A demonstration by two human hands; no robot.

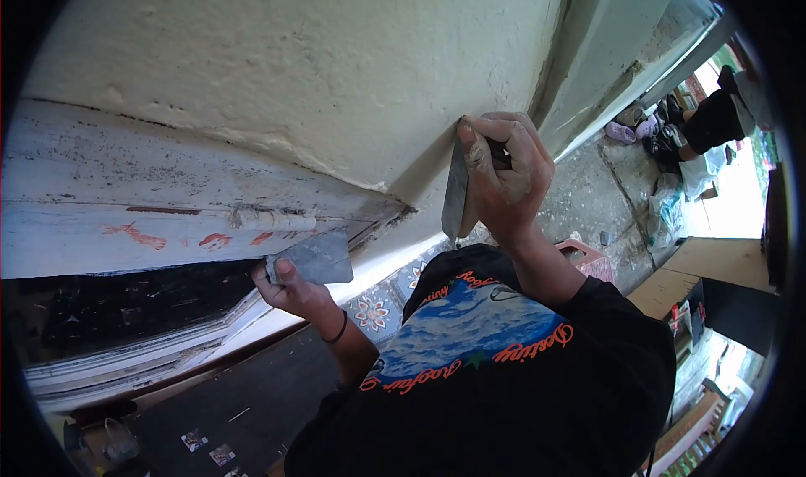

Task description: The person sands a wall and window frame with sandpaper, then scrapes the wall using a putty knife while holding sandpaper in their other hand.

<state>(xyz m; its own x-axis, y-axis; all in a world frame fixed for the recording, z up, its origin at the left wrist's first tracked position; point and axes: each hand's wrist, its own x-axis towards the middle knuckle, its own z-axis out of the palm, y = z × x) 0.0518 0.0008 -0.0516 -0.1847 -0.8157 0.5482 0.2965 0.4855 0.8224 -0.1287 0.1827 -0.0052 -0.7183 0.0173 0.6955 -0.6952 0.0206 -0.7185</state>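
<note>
My right hand [516,170], dusted with pale powder, is closed around a putty knife [455,190]. Its thin grey blade is seen almost edge-on, close against the cream wall [336,74]. Lower and to the left, my left hand [294,290] grips a flat grey scraper blade [323,257], thumb on its near side. This blade lies just in front of the white wooden frame [126,175], which has worn paint and orange-red smears. Near the frame's corner, the wall meets the wood along a rough, cracked seam.
A dark opening [126,309] lies below the frame. A pink basket [588,260] stands on the concrete floor [588,191]. Shoes [621,133], plastic bags [666,208], a cardboard box [714,263] and another person's leg [714,124] are at the right. A dark surface [243,393] lies lower left.
</note>
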